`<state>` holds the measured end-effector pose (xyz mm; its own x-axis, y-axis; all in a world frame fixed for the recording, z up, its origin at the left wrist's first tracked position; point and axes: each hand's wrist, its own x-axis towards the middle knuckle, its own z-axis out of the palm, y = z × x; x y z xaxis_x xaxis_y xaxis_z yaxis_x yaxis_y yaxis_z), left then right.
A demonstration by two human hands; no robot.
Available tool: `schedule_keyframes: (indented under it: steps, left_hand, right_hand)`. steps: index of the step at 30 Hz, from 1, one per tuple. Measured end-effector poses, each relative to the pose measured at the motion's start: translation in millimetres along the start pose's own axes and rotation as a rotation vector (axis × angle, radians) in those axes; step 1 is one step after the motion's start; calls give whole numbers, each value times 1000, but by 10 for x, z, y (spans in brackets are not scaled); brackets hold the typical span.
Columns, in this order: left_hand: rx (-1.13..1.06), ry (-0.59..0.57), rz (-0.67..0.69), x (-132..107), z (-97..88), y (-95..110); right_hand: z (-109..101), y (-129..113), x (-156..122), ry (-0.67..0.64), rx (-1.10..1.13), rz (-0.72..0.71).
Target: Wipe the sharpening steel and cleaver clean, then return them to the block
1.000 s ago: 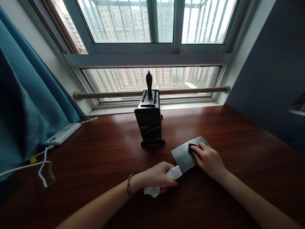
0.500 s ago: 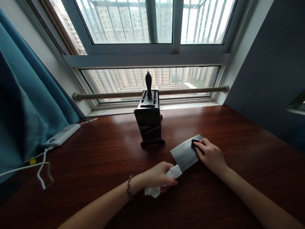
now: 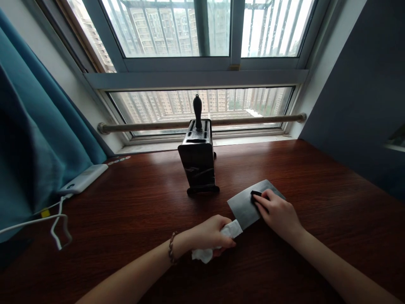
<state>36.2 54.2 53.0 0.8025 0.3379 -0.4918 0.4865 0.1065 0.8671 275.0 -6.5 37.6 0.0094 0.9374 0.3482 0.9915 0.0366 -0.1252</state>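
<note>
A big knife [image 3: 244, 207] lies flat on the brown table [image 3: 126, 211], near the person and a little to the right. Its wide gray blade points far and right.

The left hand [image 3: 207, 234] is at the near left end of the knife. It is closed tight around a crumpled white paper [image 3: 233, 230]. The paper covers the end of the knife there, so the handle cannot be seen. A bead band [image 3: 171, 247] sits on that wrist.

The right hand [image 3: 278, 213] rests on the far right part of the blade. Its fingers are bent close together and pinch a small black piece [image 3: 255, 194], pressing it down on the metal. So the knife lies between the two hands, and both touch it.

Farther back, in the middle of the table, stands a dark knife block [image 3: 198, 162] with one black handle [image 3: 198, 110] sticking up. Far left lies a white power bank [image 3: 84, 178] with a white cable [image 3: 57, 221], just beside a blue curtain [image 3: 34, 139].
</note>
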Motion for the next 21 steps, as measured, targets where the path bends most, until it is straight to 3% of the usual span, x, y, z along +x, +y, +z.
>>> schedule_keyframes:
  steps: [2, 4, 9, 12, 16, 21]
  left_hand:
    - [-1, -16, -3, -2, -10, 11]
    - [-3, -37, -7, 0, -26, 18]
    - [29, -79, -36, 16, -63, 12]
    - [50, -66, -34, 27, -60, -1]
    - [30, -50, -24, 35, -45, -13]
    - [19, -56, -17, 31, -47, -23]
  right_hand:
    - [-7, 47, 20, 7, -124, 131]
    - [-12, 2, 3, -18, -139, 143]
    - [-41, -344, -116, -150, 206, -212]
    - [-67, -443, -132, -165, 276, -300]
    - [-50, -361, -69, -136, 175, -168]
    - [9, -94, 33, -89, 6, 49]
